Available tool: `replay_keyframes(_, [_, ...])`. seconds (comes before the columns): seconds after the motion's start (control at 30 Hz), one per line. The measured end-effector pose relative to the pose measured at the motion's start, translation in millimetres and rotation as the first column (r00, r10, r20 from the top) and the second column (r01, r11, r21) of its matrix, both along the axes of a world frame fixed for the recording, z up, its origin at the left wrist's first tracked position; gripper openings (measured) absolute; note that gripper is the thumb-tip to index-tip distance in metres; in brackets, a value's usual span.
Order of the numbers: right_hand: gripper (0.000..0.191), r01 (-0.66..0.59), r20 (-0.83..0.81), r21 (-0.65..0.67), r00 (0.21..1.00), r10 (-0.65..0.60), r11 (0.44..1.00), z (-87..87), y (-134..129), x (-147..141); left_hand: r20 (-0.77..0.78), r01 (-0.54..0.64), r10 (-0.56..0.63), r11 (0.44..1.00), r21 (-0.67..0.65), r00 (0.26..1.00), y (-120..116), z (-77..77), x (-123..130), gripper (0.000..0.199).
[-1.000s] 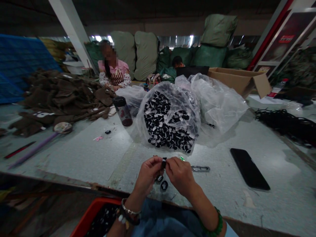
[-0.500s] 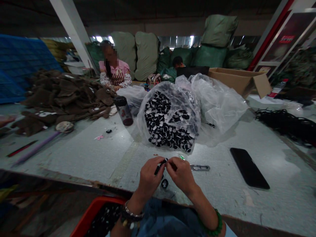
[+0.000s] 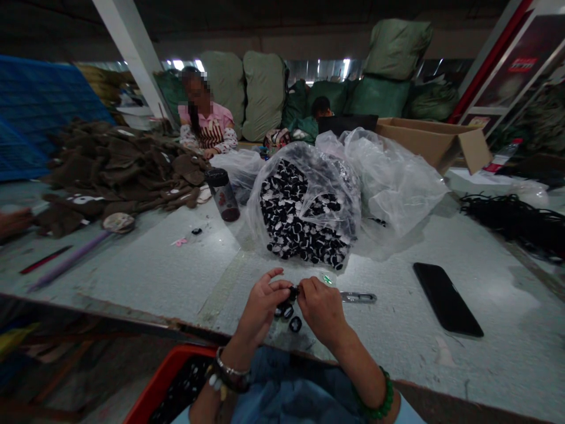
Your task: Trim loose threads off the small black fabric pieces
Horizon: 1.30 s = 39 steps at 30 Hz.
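My left hand point(image 3: 261, 305) pinches a small black piece point(image 3: 293, 292) between thumb and a finger, with its index finger raised. Against the piece's right side, my right hand point(image 3: 321, 307) is closed with its fingertips pressed together; what they grip there is too small to make out. Under the hands, several small round black-and-white pieces point(image 3: 295, 324) lie on the table. Straight ahead stands a clear plastic bag point(image 3: 304, 212) full of similar black-and-white pieces. Thread snips point(image 3: 359, 298) lie just right of my right hand.
A phone point(image 3: 448, 299) lies at the right, a dark tumbler point(image 3: 223, 195) left of the bag. Brown fabric pieces point(image 3: 132, 171) are heaped at the left, near another person's hand point(image 3: 15, 224). Below the table edge is a red bin point(image 3: 152, 383). A co-worker point(image 3: 207, 126) sits opposite.
My left hand has shifted slightly left and its upper finger has lifted. More black pieces now show beneath the hands. My right fingers are more curled. The view has tilted slightly.
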State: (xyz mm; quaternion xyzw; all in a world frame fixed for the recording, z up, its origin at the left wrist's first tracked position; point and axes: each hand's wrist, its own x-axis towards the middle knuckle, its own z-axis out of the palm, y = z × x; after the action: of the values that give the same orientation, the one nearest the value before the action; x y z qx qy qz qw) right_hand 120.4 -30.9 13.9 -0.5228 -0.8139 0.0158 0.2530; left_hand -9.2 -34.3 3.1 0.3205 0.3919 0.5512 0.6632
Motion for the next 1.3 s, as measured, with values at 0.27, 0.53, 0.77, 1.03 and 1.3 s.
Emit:
replay_keyframes(0.27, [0.021,-0.447,-0.740,-0.443,0.671,-0.035,0.777,-6.4,27,6,0.068,-0.008,0.004,0.998,0.063,0.998,-1,5.6,-3,0.045])
replay_keyframes(0.53, [0.014,-0.161,-0.410,-0.003,0.900,0.146,0.987,8.4,5,8,-0.316,-0.177,0.238,0.962,0.209,0.919,-1,6.0,-4,0.027])
replay_keyframes(0.77, [0.010,-0.087,-0.246,0.045,0.965,0.095,0.995,-1.1,1,-6,-0.562,-0.115,0.343,0.909,0.402,0.753,-9,13.9,5,0.027])
replay_keyframes(1.03, [0.005,-0.081,0.005,0.040,0.997,0.081,0.996,-4.0,2,-1,-0.629,-0.072,0.330,0.914,0.399,0.703,-8,3.6,6,0.035])
replay_keyframes(1.3, [0.015,-0.124,0.011,0.153,0.992,0.124,0.980,-13.8,6,-5,-0.523,-0.205,0.358,0.922,0.327,0.773,-7,5.0,10,0.039])
